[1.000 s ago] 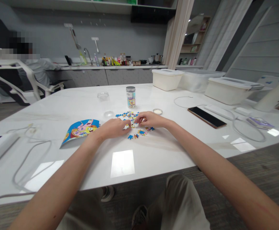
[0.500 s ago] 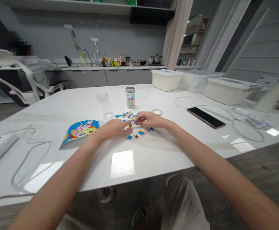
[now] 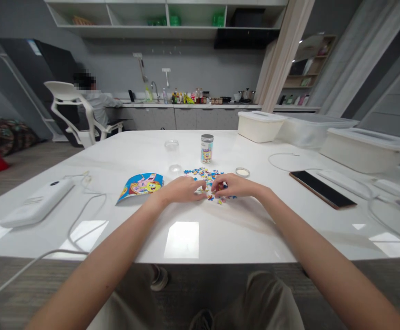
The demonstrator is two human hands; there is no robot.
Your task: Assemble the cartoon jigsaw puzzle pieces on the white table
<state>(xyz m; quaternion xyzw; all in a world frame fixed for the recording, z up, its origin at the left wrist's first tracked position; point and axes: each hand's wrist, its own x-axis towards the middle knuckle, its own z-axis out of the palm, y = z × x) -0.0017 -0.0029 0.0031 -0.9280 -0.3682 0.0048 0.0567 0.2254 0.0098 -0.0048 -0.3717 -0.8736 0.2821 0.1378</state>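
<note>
Small colourful jigsaw pieces [image 3: 202, 174] lie scattered on the white table [image 3: 186, 238]. My left hand [image 3: 182, 189] and my right hand [image 3: 236, 185] rest on the near part of the pile, fingertips almost touching and pinched on pieces between them. What exactly each finger holds is too small to tell. A cartoon picture sheet [image 3: 141, 184] lies just left of my left hand. A clear jar with a grey lid [image 3: 207, 149] stands upright behind the pieces.
A small round lid [image 3: 242, 172], two clear dishes [image 3: 171, 145], a dark phone [image 3: 322, 189], white cables [image 3: 83, 220], a white device [image 3: 38, 208] and white lidded bins [image 3: 260, 125] share the table. A person sits in a white chair [image 3: 69, 105] at the far left.
The view has swung left and up, showing more of the room's left side and shelves. My two hands have drawn closer together over the pieces.
</note>
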